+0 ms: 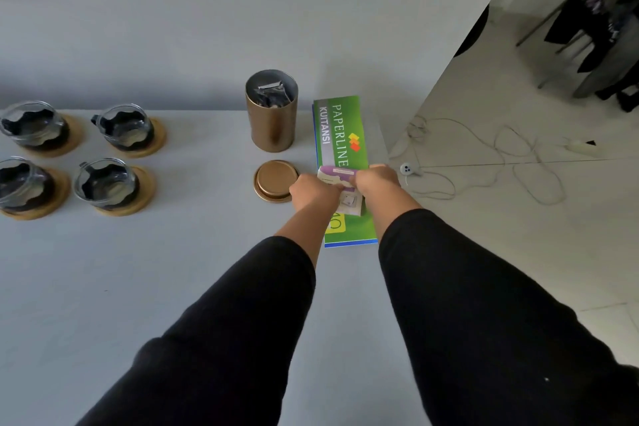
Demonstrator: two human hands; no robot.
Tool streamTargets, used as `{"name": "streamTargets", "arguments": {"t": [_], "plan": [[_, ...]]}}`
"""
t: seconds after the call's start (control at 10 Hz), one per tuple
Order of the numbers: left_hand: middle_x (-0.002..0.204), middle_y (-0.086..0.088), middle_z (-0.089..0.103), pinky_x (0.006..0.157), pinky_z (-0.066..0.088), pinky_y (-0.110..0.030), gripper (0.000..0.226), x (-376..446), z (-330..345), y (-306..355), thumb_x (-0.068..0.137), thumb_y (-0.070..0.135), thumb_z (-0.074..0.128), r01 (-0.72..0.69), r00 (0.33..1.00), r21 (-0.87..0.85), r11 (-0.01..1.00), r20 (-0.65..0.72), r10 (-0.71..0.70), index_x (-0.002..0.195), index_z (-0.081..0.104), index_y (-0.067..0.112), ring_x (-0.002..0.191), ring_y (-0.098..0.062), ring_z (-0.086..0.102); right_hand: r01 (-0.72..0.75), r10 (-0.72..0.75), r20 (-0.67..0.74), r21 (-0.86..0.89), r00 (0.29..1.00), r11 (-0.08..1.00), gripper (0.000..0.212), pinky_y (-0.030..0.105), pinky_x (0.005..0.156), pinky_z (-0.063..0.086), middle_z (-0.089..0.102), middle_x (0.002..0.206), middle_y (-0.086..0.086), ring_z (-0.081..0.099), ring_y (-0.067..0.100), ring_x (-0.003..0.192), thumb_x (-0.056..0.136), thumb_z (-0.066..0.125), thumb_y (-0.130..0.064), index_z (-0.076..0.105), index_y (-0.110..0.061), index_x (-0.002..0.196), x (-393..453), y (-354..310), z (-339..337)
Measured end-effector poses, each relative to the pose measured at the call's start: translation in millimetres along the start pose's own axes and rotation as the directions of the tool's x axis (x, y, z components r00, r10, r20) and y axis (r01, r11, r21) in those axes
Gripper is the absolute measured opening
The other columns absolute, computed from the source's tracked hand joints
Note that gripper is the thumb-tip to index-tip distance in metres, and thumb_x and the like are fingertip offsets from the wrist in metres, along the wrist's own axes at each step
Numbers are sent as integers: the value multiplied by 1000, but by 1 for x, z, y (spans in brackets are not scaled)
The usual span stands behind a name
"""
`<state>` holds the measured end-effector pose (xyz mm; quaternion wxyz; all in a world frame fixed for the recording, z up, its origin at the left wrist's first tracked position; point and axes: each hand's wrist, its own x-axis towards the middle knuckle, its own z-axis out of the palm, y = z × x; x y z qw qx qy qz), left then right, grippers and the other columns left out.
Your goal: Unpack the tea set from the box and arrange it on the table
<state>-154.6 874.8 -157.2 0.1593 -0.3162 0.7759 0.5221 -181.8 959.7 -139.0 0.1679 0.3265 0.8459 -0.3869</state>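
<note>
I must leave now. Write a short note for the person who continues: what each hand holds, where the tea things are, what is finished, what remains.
Hands: left hand and right hand both grip a small sachet above the green receipt book.
Things: four glass cups stand on wooden coasters at the table's left. The bronze canister stands open, with dark packets inside; its lid lies in front of it.
Done: cups arranged, canister opened.
Left: deal with the sachet, probably close the canister. No box is in view.
</note>
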Motion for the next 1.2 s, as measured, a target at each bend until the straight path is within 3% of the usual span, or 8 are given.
{"name": "streamTargets", "arguments": {"t": [0.2, 0.3, 0.4, 0.6, 0.7, 0.9, 1.1, 1.2], "plan": [[112, -14, 67, 70, 51, -30, 32, 16, 16, 4, 85, 23, 69, 22, 1000, 53, 998, -7, -22, 110, 65, 4, 97, -29, 68, 5, -4, 15, -79, 1000, 997, 23, 23, 68, 44, 68, 115, 7, 68, 24, 100, 87, 63, -16, 66, -13, 110, 29, 0, 5], [111, -15, 66, 72, 52, -31, 26, 18, 21, 7, 86, 16, 65, -6, 999, 128, 992, -32, 10, 109, 65, 3, 97, -30, 67, -11, 12, 22, -75, 1000, 997, 2, 27, 73, 51, 70, 111, 6, 65, 23, 88, 88, 61, -15, 62, -16, 88, 38, 3, 11], [114, -16, 65, 79, 53, -32, 24, 18, 25, 12, 88, 9, 59, -19, 998, 163, 986, -56, 29, 110, 63, 2, 103, -30, 65, -15, 18, 43, -66, 999, 998, 19, 28, 75, 49, 69, 112, 6, 65, 23, 95, 89, 63, -16, 66, -14, 107, 41, 3, 14], [123, -18, 57, 89, 49, -38, 37, 11, 29, 17, 89, 7, 56, -19, 998, 153, 988, -56, 28, 124, 45, 4, 115, -33, 56, -9, 12, 53, -64, 999, 998, 25, 25, 74, 44, 69, 113, 8, 61, 24, 90, 89, 58, -9, 66, -8, 112, 39, 0, 15], [123, -18, 56, 86, 49, -37, 36, 7, 28, 16, 90, 5, 52, -37, 998, 141, 989, -42, 43, 125, 43, 3, 114, -34, 56, 8, -7, 39, -41, 999, 999, 27, 27, 82, 50, 70, 113, 8, 66, 26, 102, 88, 57, -7, 67, -10, 112, 34, 2, 17], [124, -17, 57, 87, 47, -35, 31, -3, 22, 9, 92, 5, 48, -87, 995, 163, 983, -24, 92, 122, 46, 2, 117, -32, 53, 48, -50, 15, 87, 999, 995, 44, 33, 101, 48, 59, 133, 8, 59, 28, 119, 92, 49, -3, 50, -12, 135, 19, 3, 15], [120, -17, 58, 77, 48, -35, 35, -13, 3, 1, 88, -3, 45, -126, 991, 157, 980, -31, 133, 123, 46, 2, 113, -33, 55, 119, -120, 5, 107, 993, 987, 59, 30, 105, 44, 44, 148, 2, 49, 24, 130, 94, 40, -2, 32, -21, 149, -6, -1, 15], [118, -18, 57, 72, 46, -34, 20, -21, -14, -3, 89, -3, 45, -148, 986, 149, 978, -48, 157, 108, 47, 4, 110, -34, 56, 152, -151, -16, 158, 988, 976, 58, 34, 102, 47, 50, 143, 4, 56, 26, 122, 94, 44, -5, 36, -28, 147, -17, -5, 18]]}}
